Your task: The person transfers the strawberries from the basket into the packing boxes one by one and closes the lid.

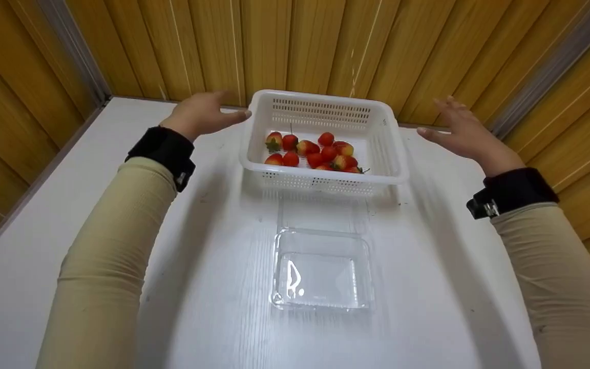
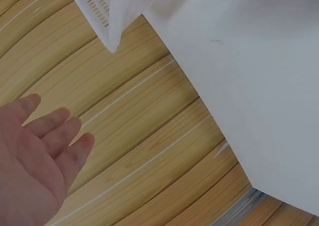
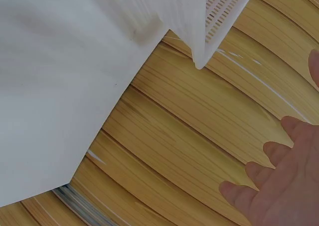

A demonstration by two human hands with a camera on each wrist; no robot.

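my left hand [image 1: 200,114] and right hand [image 1: 461,132] flank the basket [image 1: 325,105], both released; light, flexy plastic, strawberries [image 1: 313,152] bruise — take the side rims.

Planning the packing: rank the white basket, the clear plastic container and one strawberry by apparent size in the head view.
1. White basket, largest.
2. Clear plastic container, smaller, though it lies nearer the camera, so the real gap may be wider.
3. A strawberry, by far the smallest.
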